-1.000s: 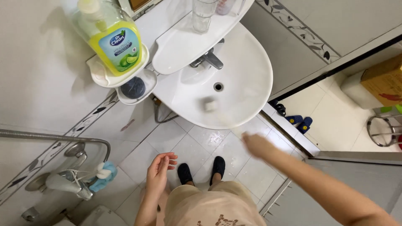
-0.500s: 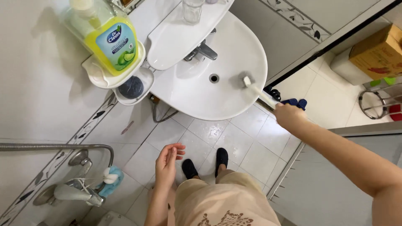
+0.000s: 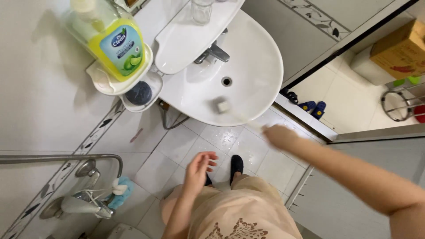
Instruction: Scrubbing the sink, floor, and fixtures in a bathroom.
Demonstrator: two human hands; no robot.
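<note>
My right hand (image 3: 280,135) grips the handle of a white brush (image 3: 223,106), blurred by motion, whose head lies inside the white wash basin (image 3: 261,66) near its front rim. My left hand (image 3: 199,170) hangs open over the wet floor tiles, holding nothing, fingers spread. The basin's drain (image 3: 226,81) and chrome tap (image 3: 213,53) are just beyond the brush head.
A green and yellow soap bottle (image 3: 116,44) stands on a white wall shelf, with a dark sponge (image 3: 138,93) in the dish below it. A chrome rail (image 3: 66,158) and shower fitting (image 3: 84,206) are at lower left. A doorway with blue slippers (image 3: 312,107) opens at right.
My right hand has swung back left with the brush: its head went from the basin's right rim to inside the bowl near the front. My left hand stayed open.
</note>
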